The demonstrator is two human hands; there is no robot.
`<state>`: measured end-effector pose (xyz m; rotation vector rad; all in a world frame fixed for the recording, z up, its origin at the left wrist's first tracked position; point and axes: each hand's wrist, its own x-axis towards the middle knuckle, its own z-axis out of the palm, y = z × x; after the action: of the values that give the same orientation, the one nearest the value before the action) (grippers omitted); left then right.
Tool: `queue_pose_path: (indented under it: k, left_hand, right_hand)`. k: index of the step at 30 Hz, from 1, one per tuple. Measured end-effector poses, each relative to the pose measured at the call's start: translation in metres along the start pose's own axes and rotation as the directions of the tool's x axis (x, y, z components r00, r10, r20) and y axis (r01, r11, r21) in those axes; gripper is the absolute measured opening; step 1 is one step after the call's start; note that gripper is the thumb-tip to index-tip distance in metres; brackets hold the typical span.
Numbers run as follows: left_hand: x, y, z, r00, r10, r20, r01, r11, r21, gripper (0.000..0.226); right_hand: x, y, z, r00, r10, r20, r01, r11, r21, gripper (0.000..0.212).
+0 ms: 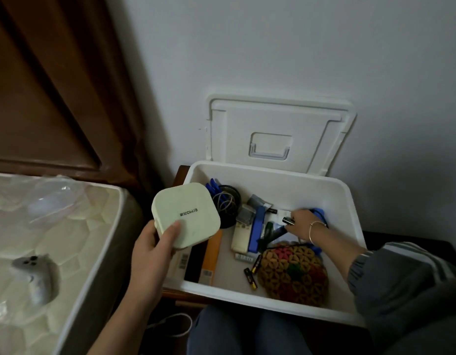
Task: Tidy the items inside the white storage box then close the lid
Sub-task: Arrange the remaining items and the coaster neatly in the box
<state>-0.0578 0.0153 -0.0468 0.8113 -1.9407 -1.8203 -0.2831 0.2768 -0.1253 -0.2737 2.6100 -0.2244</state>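
left hand (147, 249) grip holds square case (186, 216) mid-left, I'd guess freeing space | right hand (302, 224) pinches dark item (288, 221) inside white box (273, 301)

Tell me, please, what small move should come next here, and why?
Probably lower the pale square case, which the left hand holds over the white storage box, onto the flat orange item beneath it; the right hand is occupied pinching a small black item in the clutter.

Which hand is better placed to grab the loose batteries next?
Probably right: right hand is inside the white box near the batteries, pinching a small black item; left hand grips the square case.
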Motion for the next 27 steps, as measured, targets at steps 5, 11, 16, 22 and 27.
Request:
queue_pose_path:
  k: [5, 11, 16, 22, 27]
  left_hand:
    - [0.002, -0.002, -0.004, 0.999, -0.027, 0.039, 0.030, 0.996, -0.078, 0.020]
    - [0.009, -0.008, -0.014, 0.993, -0.092, 0.074, 0.105, 0.972, -0.210, 0.041]
    - [0.015, -0.015, -0.023, 0.982, -0.182, 0.051, 0.189, 0.930, -0.317, 0.041]
    - [0.017, -0.020, -0.022, 0.984, -0.179, 0.024, 0.177, 0.929, -0.325, 0.043]
    - [0.014, -0.021, -0.018, 0.989, -0.148, -0.005, 0.143, 0.964, -0.223, 0.044]
  right_hand:
    - [0.000, -0.003, 0.006, 0.998, 0.023, -0.062, -0.022, 0.999, 0.025, 0.033]
    - [-0.001, -0.004, 0.001, 0.999, 0.040, 0.032, -0.041, 0.999, 0.023, 0.027]
    - [-0.008, -0.009, -0.013, 0.993, 0.035, 0.109, -0.034, 0.999, -0.013, 0.022]
    - [-0.057, -0.033, -0.028, 0.895, -0.240, -0.377, 0.239, 0.970, -0.050, 0.024]
    - [-0.083, -0.068, 0.017, 0.616, -0.788, -0.025, 0.752, 0.596, -0.282, 0.034]
